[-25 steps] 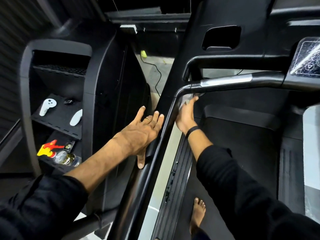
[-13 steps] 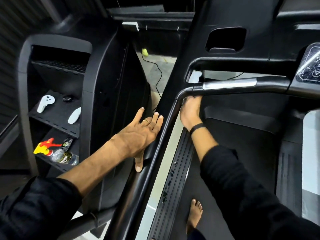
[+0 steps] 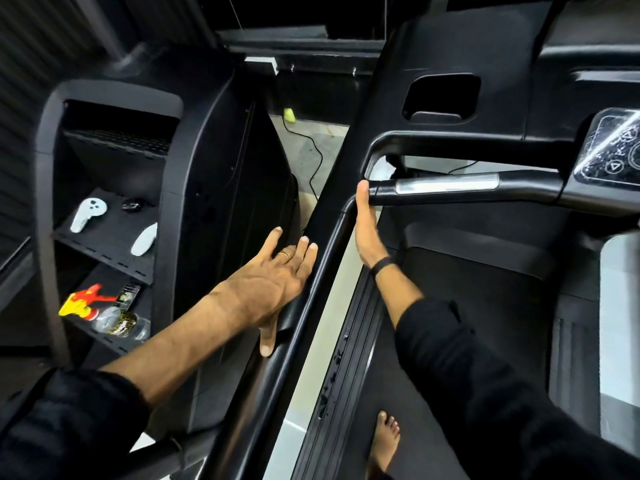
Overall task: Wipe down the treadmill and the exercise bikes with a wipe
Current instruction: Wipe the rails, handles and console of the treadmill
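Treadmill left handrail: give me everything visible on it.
The left handrail is a glossy black tube, plastic or coated metal by its look. It rises diagonally from the lower frame to a rounded corner, then bends right into a crossbar with a silver grip sensor strip leading to the control panel. The left hand rests flat beside it, fingers straight, thumb down. The right hand lies along the corner from the inner side; no wipe is visible there.

Black treadmill [image 3: 485, 306], curved handrail [image 3: 311, 289], silver grip [image 3: 446, 185]
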